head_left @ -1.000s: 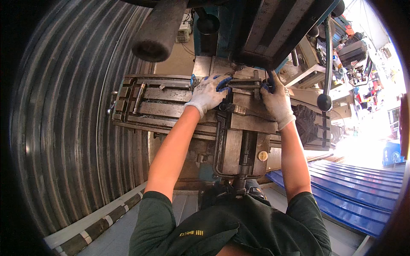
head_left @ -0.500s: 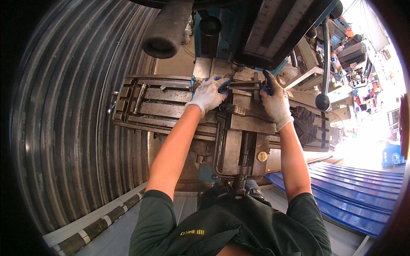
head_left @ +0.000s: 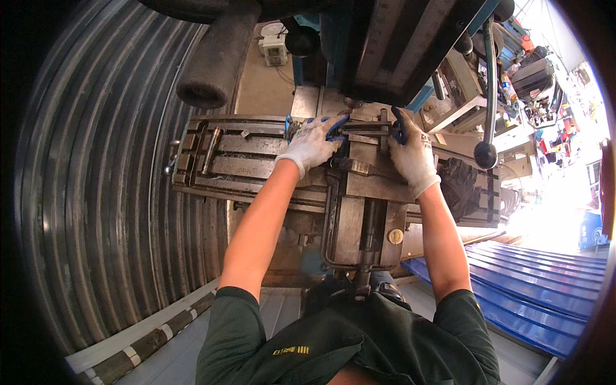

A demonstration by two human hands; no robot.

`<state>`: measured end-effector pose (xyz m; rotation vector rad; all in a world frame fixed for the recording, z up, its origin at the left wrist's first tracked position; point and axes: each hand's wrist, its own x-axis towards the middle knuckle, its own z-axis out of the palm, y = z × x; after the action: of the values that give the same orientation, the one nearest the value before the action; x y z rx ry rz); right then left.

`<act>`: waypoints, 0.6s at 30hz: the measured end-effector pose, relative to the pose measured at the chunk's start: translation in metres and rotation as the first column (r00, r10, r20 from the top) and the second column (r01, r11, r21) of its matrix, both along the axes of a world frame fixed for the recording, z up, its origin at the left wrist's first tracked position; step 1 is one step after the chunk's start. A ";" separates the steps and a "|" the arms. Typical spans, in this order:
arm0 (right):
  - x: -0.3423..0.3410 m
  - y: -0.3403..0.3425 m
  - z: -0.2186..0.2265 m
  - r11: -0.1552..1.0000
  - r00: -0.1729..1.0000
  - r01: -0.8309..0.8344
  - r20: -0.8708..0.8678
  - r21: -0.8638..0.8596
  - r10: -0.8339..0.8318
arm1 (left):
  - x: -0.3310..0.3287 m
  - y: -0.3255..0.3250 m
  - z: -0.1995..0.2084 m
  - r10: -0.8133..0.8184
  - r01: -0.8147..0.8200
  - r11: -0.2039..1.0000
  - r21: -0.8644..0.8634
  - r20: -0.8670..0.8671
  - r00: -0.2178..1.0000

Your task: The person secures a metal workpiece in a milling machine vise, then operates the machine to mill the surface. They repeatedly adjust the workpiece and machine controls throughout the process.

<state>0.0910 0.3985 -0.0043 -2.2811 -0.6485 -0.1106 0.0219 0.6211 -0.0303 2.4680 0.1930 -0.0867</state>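
In the middle of the head view, a steel machine vise (head_left: pixel 378 183) sits on the slotted table (head_left: pixel 247 144) of a milling machine. A metal bar (head_left: pixel 364 129) lies sideways across the vise jaws, and a short upright flat bar (head_left: pixel 384 125) crosses its right end. Both hands wear pale gloves with blue palms. My left hand (head_left: pixel 309 145) has its fingers and thumb around the left end of the metal bar; the fingertips are partly hidden. My right hand (head_left: pixel 412 154) is beside the short flat bar, its fingers and thumb apart.
A long metal rod (head_left: pixel 211 150) lies on the table's left part. Dark cloth (head_left: pixel 459 183) rests at the right. Overhead are the machine head (head_left: pixel 410 51) and a ball-ended lever (head_left: pixel 486 155). Corrugated metal sheeting (head_left: pixel 122 167) stands left; blue sheets (head_left: pixel 513 282) lie right.
The view has shifted slightly, and the overhead machine parts appear farther left. Both hands stay near the bars; the right fingers look slightly farther from the short flat bar.
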 end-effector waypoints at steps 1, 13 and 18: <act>0.000 0.001 0.000 1.000 1.000 -0.003 0.004 -0.001 0.003 | 0.000 0.000 -0.002 0.014 -0.014 1.000 -0.015 0.021 1.000; -0.045 -0.011 0.013 0.985 0.953 0.170 0.259 -0.023 -0.158 | 0.016 0.009 -0.041 -0.001 -0.002 0.999 0.048 0.057 0.998; -0.135 -0.076 0.029 0.994 0.996 -0.091 0.008 0.067 0.091 | 0.012 0.005 -0.042 0.041 -0.040 0.999 -0.010 0.109 0.993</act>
<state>-0.0440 0.3228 0.0249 -2.1835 -0.7392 -0.0930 0.0335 0.6264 -0.0719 2.4517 0.1951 0.0653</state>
